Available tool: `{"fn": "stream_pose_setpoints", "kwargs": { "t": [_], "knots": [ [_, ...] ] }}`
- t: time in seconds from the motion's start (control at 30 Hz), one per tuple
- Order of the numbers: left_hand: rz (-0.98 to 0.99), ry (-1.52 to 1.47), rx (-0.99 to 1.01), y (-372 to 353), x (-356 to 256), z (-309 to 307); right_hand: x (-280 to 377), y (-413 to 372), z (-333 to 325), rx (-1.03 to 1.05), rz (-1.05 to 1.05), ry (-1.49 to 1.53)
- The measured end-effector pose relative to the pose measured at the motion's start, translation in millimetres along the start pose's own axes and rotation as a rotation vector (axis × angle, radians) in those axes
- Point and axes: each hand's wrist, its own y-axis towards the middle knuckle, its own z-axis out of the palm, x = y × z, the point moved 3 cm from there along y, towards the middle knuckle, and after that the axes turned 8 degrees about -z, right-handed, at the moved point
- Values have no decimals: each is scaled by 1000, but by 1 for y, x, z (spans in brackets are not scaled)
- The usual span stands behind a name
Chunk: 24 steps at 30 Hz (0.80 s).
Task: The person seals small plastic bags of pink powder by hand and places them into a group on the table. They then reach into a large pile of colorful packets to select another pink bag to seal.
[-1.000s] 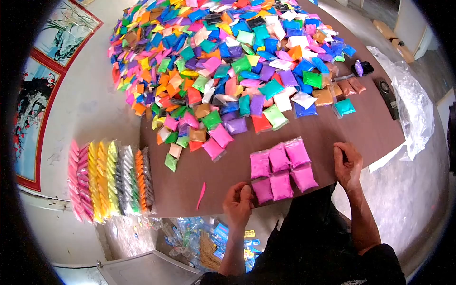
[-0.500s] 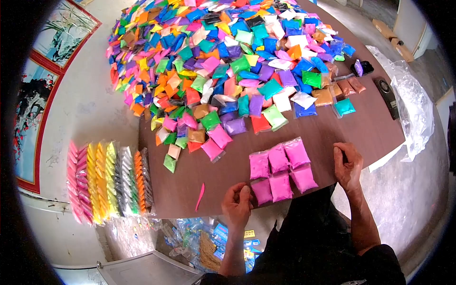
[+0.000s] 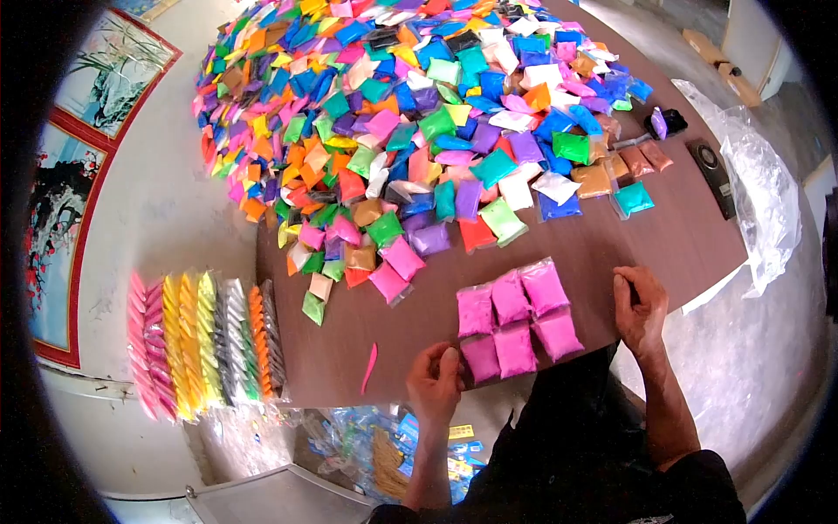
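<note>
Several pink packets [image 3: 513, 316] lie in two rows near the front edge of the brown table [image 3: 559, 249]. Just left of the packets, my left hand [image 3: 435, 375] rests at the table edge with its fingers curled in; what they hold, if anything, is hidden. To the right of the packets, separated from them by bare tabletop, my right hand [image 3: 640, 301] has its fingers curled and thumb close to them, with nothing visible in it. A thin pink strip-like tool [image 3: 370, 368] lies left of my left hand.
A large heap of coloured packets [image 3: 419, 113] covers the table's far part. Twisted packet strips [image 3: 205, 341] hang at the left edge. At the right are a black device [image 3: 711, 175] and clear plastic [image 3: 759, 192]. Below lies plastic litter [image 3: 367, 445].
The view has shifted slightly, so the table's left side and strips appear a little lower. Both hands keep nearly the same pose, and the pink packets look unmoved on the table.
</note>
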Motion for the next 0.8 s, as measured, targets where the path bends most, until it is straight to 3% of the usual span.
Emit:
{"fn": "stream_pose_setpoints", "kwargs": {
  "t": [0.23,0.3,0.43,0.5,0.57,0.63,0.7,0.8],
  "knots": [
    [-13,12,-21,-3,-6,0,-2,0,-1,-7,40,35],
    [-107,-71,-52,-3,-10,-4,-3,1,-2,7,29,-19],
    [-20,-70,-119,14,-37,-17,-1,4,0,4,25,-23],
    [234,196,-203,35,-72,-19,2,4,0,-8,76,4],
    [663,481,-250,64,-116,-11,0,6,1,-27,39,4],
    [812,717,-288,92,-166,8,0,7,0,-44,4,6],
    [1132,852,-251,138,-201,25,0,8,-2,12,74,13],
    [1311,1020,-300,196,-243,55,1,12,-2,-5,25,1]
  ]
}}
